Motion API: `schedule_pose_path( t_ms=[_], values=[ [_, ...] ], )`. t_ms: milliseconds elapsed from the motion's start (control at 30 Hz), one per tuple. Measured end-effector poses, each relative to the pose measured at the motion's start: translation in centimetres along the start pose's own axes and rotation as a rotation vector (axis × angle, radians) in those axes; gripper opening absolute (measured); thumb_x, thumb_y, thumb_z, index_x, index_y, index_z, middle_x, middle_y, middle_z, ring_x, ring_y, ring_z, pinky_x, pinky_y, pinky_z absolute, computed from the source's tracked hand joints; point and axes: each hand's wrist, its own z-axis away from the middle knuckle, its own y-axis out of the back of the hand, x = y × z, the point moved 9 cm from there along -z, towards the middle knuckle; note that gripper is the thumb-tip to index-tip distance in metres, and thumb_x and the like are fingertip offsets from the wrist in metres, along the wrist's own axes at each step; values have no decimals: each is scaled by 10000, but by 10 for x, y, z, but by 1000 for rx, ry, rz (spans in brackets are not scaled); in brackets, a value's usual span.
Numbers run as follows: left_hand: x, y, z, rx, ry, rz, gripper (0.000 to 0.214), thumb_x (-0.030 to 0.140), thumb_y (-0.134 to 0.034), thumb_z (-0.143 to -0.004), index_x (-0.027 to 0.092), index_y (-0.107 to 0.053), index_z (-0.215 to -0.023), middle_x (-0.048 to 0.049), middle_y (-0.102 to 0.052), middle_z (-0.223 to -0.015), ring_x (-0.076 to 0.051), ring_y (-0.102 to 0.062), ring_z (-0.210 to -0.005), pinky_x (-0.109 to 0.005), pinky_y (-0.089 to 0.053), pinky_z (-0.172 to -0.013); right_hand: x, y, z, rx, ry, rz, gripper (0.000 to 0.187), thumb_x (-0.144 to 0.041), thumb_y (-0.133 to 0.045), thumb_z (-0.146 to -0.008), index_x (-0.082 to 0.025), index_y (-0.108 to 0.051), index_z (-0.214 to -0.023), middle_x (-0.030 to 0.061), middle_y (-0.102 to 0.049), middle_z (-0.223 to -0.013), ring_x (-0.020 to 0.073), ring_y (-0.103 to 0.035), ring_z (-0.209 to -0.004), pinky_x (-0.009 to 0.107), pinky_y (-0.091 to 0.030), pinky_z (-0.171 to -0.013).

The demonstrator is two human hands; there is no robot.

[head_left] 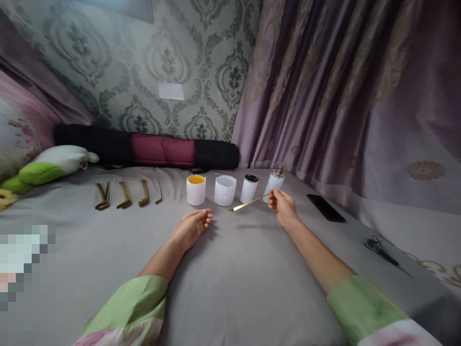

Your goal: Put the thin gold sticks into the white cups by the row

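My right hand (283, 206) pinches one end of a thin gold stick (248, 203), whose bent, flattened tip points left over the cloth. My left hand (194, 225) is loosely curled above the grey cloth, in front of the containers, with nothing visible in its fingers. A white-wrapped container (196, 192) has a yellow-orange top or content. To its right stand another white container (225, 192) and a narrower one with a dark opening (248, 190). Behind my right hand, a white container (275, 181) holds several thin brown sticks (280, 170).
Several bundles of bent gold-brown sticks (103, 196) lie left, beside a single bent stick (159, 192). A phone (326, 207) and a dark pointed tool (385, 252) are at right. A black and maroon roll (162, 150) lies along the wall, near a plush toy (54, 163).
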Motion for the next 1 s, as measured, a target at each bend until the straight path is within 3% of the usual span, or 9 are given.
schedule_pose_path(
  t_ms=[233, 567, 767, 1000],
  values=[
    [-1, 2, -1, -11, 11, 26, 94, 73, -505, -807, 64, -597, -823, -67, -606, -700, -59, -552, -525, -153, -458, -483, -73, 25, -20, 69, 113, 41, 113, -235, -572, -753, -148, -578, -681, -31, -527, -521, 44, -436, -388, 149, -357, -338],
    [0, -1, 2, -7, 19, 4, 122, 53, -493, -811, 69, -612, -833, -61, -622, -699, -58, -569, -529, -148, -482, -496, -189, 56, -55, 276, 361, 168, 188, -169, -485, -816, -147, -545, -639, -22, -507, -518, 39, -421, -366, 150, -349, -327],
    [0, -2, 4, -8, 19, -5, 126, 47, -495, -808, 76, -616, -823, -57, -624, -695, -55, -567, -518, -139, -475, -478, -219, 62, -68, 379, 439, 265, 202, -166, -468, -820, -150, -533, -630, -23, -501, -500, 45, -417, -364, 157, -344, -325],
    [0, -2, 4, -11, 22, -7, 121, 50, -499, -808, 69, -615, -842, -61, -620, -710, -58, -572, -535, -145, -483, -497, -225, 66, -83, 432, 485, 412, 186, -158, -437, -822, -130, -543, -672, -15, -520, -514, 49, -436, -365, 190, -350, -374]
  ],
)
